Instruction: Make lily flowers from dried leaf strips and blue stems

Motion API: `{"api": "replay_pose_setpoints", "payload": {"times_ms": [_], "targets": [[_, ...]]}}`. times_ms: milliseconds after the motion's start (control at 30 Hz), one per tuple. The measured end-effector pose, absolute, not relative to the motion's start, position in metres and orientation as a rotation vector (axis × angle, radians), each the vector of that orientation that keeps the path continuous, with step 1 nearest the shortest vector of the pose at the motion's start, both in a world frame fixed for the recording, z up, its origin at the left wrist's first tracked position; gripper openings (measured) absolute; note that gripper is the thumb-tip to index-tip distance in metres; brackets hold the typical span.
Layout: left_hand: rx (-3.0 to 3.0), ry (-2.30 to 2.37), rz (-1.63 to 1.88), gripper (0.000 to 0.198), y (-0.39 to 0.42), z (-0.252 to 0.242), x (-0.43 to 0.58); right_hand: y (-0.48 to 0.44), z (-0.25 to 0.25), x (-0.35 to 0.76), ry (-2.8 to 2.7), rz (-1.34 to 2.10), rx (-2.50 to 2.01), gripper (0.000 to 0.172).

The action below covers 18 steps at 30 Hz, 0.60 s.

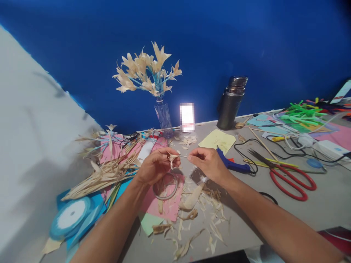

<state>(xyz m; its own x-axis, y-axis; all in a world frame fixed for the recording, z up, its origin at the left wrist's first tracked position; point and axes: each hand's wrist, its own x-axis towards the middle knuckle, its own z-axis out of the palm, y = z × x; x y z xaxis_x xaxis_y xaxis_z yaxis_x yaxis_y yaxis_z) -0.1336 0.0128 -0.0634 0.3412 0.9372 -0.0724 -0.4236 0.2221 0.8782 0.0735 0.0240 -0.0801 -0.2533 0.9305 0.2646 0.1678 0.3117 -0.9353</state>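
Observation:
My left hand point(159, 164) is closed on a small cream husk flower point(172, 157), its pale petals showing at the fingertips. From the flower a thin stem point(183, 156) runs across to my right hand point(207, 160), which pinches its far end between thumb and fingers. Below the hands are a pink sheet point(175, 208), a ring-shaped roll of tape point(175, 190) and scattered dry husk scraps point(192, 197). Beyond my right hand lies a blue glue gun point(236, 166), partly hidden by the hand. Behind stands a bottle vase point(163, 118) with finished husk flowers point(145, 69).
Red-handled scissors point(290, 179) lie open at the right, near a black cable and green pipe cleaners point(304, 115). A dark flask point(231, 104) stands against the blue wall. At the left are a blue ribbon spool point(71, 215) and a bundle of dried husks point(95, 179).

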Motion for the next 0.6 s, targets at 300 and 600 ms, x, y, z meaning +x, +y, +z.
{"api": "replay_pose_setpoints", "payload": {"times_ms": [300,600], "targets": [[0.899,0.652,1.122,0.033,0.005,-0.068,-0.125,0.02,-0.086,0.063,-1.264,1.839,-0.868,0.035],[0.921,0.793,1.26,0.032,0.004,-0.068,-0.114,0.011,-0.089,0.055,-1.116,1.97,-0.831,0.043]]}}
